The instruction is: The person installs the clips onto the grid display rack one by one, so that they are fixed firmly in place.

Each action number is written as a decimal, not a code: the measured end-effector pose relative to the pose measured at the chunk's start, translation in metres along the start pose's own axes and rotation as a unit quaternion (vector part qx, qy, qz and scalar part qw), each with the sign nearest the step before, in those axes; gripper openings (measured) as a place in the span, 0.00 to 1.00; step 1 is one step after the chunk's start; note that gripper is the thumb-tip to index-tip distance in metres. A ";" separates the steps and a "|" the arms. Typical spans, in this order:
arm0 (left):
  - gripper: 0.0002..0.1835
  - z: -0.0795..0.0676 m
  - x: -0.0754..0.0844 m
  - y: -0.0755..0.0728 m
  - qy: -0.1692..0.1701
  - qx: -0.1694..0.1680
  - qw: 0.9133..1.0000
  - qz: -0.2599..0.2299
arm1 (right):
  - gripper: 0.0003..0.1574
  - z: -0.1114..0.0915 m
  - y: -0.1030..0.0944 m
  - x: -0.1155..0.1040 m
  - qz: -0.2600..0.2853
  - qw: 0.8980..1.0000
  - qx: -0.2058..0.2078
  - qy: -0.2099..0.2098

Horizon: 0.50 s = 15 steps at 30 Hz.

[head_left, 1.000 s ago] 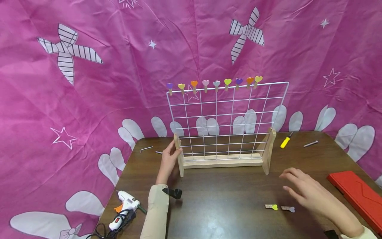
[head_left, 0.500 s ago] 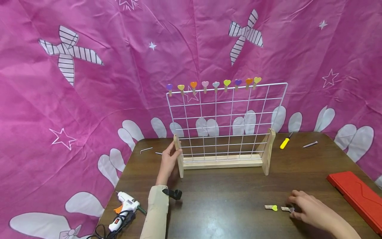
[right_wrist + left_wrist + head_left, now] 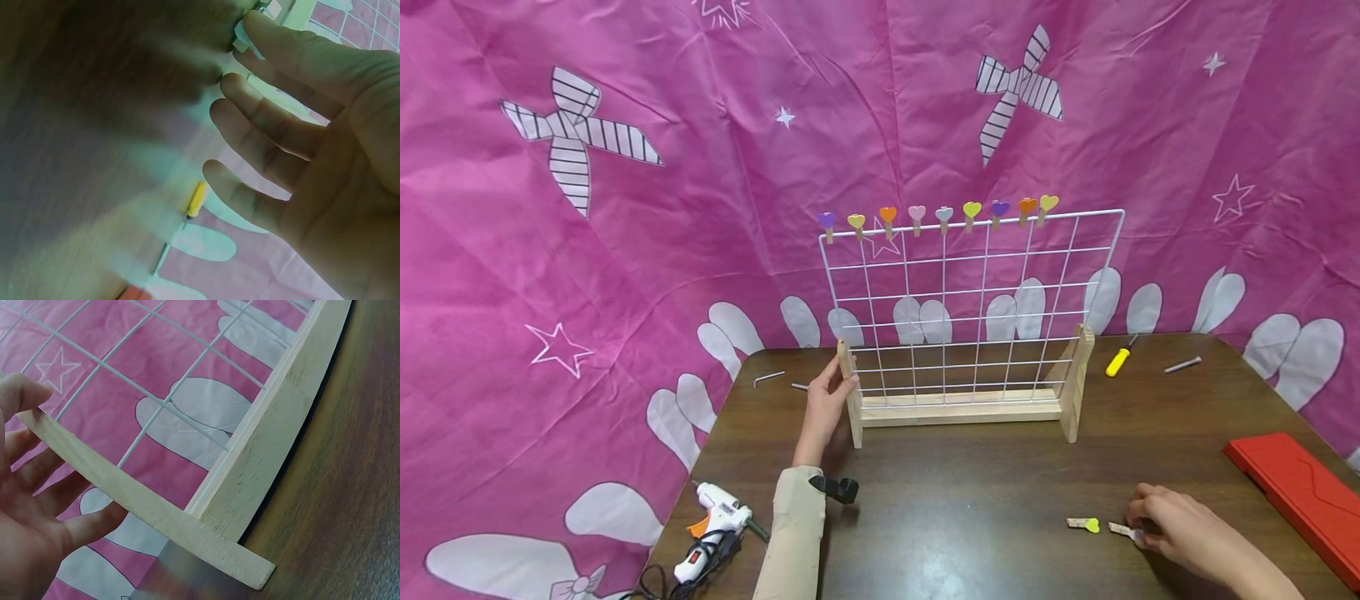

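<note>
My left hand [image 3: 824, 410] grips the left wooden upright [image 3: 119, 475] of a stand that bears a white wire grid [image 3: 962, 292]. Low over the table at the right, my right hand [image 3: 1180, 527] pinches a small wooden clothespin [image 3: 1120, 530] with a pale heart on its end. Between thumb and forefinger in the right wrist view, that pale heart [image 3: 241, 32] shows; the other fingers are spread away from it. Another clothespin [image 3: 1082, 524], with a yellow-green heart, lies just to the left. Several heart clothespins [image 3: 944, 218] in mixed colours are clipped along the grid's top wire.
A white glue gun [image 3: 718, 508] with its black cord lies at the left table edge. Behind the stand's right side are a yellow-handled screwdriver [image 3: 1117, 362] and a bolt [image 3: 1183, 365]. A red case [image 3: 1296, 500] lies at the far right; a hex key [image 3: 768, 377] is at the back left.
My right hand has come down and leftward onto the pale-heart clothespin, taken hold of it and tilted it slightly. The left hand has stayed on the upright.
</note>
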<state>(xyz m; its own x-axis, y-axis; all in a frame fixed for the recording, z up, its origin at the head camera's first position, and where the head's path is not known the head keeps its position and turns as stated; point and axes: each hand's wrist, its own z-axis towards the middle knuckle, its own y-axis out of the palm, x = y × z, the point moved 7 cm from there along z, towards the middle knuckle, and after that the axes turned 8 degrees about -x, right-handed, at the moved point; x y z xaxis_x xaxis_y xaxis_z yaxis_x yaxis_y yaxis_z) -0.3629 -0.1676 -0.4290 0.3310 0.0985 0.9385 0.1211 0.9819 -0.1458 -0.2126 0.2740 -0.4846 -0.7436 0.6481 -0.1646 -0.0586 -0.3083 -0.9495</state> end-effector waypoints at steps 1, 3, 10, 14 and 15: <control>0.30 0.000 0.000 0.000 -0.002 0.000 1.000 0.001 | 0.25 0.000 0.001 0.000 -0.001 1.000 0.000 0.000; 0.30 0.001 -0.006 -0.001 -0.007 0.000 1.000 -0.004 | 0.25 0.001 0.002 -0.001 -0.005 1.000 0.002 0.002; 0.30 0.008 -0.027 -0.004 0.006 0.008 1.000 -0.011 | 0.22 0.004 0.003 0.003 0.033 0.996 -0.056 0.063; 0.29 0.007 -0.027 -0.004 0.014 0.011 1.000 -0.009 | 0.22 0.009 -0.006 0.003 0.052 0.993 -0.059 0.086; 0.30 0.007 -0.028 -0.004 0.011 0.011 1.000 -0.012 | 0.23 0.011 -0.010 0.002 0.053 0.994 -0.048 0.083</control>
<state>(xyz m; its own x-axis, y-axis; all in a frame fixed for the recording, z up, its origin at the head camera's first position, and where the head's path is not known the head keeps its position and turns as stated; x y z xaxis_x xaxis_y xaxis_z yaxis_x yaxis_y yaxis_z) -0.3792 -0.1733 -0.4522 0.3487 0.0707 0.9346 0.1100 0.9872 -0.1157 -0.2209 0.2708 -0.4721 -0.6218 0.7236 -0.2995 0.0844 -0.3183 -0.9442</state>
